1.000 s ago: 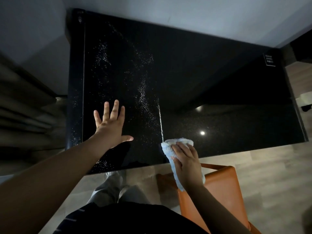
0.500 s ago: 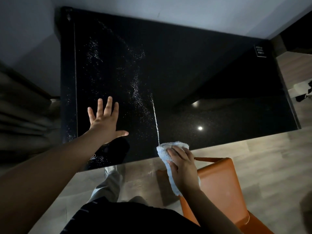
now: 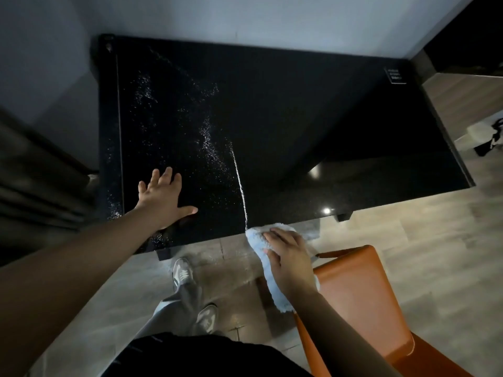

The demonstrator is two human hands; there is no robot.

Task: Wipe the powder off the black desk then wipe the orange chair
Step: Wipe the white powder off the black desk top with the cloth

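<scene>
The glossy black desk (image 3: pixel 313 118) fills the middle of the head view. White powder (image 3: pixel 209 140) is scattered over its left half, and a thin swept line of powder (image 3: pixel 239 175) runs down to the front edge. My right hand (image 3: pixel 291 259) is shut on a light blue cloth (image 3: pixel 258 238), which sits at the desk's front edge and hangs past it. My left hand (image 3: pixel 163 197) lies flat on the desk with fingers spread, left of the powder line. The orange chair (image 3: pixel 359 295) stands below and right of my right hand.
A grey wall runs behind the desk, with dark curtains (image 3: pixel 32 180) at the left. Pale wood floor lies in front, where my two shoes (image 3: pixel 182 273) stand. A small label (image 3: pixel 395 75) sits on the desk's far right corner. A white and black object (image 3: pixel 490 137) rests on the floor at right.
My right hand has drawn the cloth toward me, from the desk surface to its front edge and partly off it. The left hand stays flat on the desk. The view has tilted downward.
</scene>
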